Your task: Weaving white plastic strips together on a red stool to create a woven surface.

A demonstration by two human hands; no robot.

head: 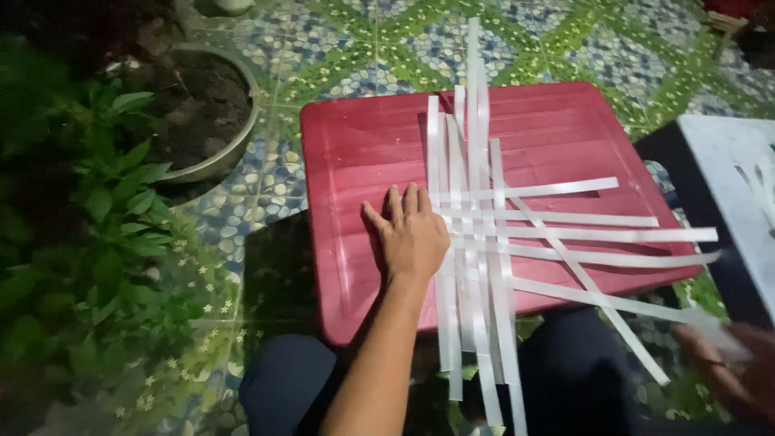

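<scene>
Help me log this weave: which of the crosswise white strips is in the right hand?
The lowest strip, running from the weave toward the lower right, ends at the blurred right hand; the other crosswise strips end free over the red lid.

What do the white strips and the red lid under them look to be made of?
Strips: probably thin plastic or coated paper; flat, glossy, even in width, flexing off the edge. Red lid: likely moulded plastic; shiny, with ridges and rounded corners. Left hand presses the strips; right hand is blurred.
</scene>
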